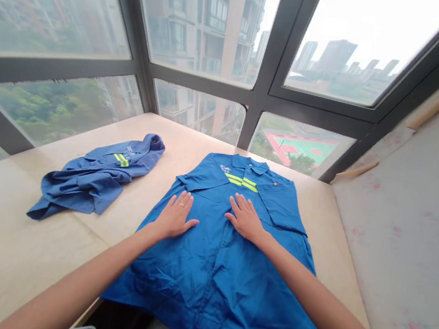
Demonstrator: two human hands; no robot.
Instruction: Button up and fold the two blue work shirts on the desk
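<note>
A blue work jacket (202,273) lies spread front-up, its collar toward the window and its sleeves folded in across the chest. Yellow-green stripes cross its chest. My left hand (176,215) rests flat on the left part of the jacket, fingers spread, a ring on one finger. On the other side of the front seam, my right hand (246,219) lies flat just below the stripes, fingers stretched out. Neither hand grips the cloth. The jacket's lower hem hangs past the near edge of the surface.
A second, crumpled blue garment (97,173) with yellow-green stripes lies to the left on the pale wooden surface (64,251). Dark-framed windows (259,93) border the back and left. A flower-patterned wall (412,234) stands at the right. A white cable (87,328) shows at the near edge.
</note>
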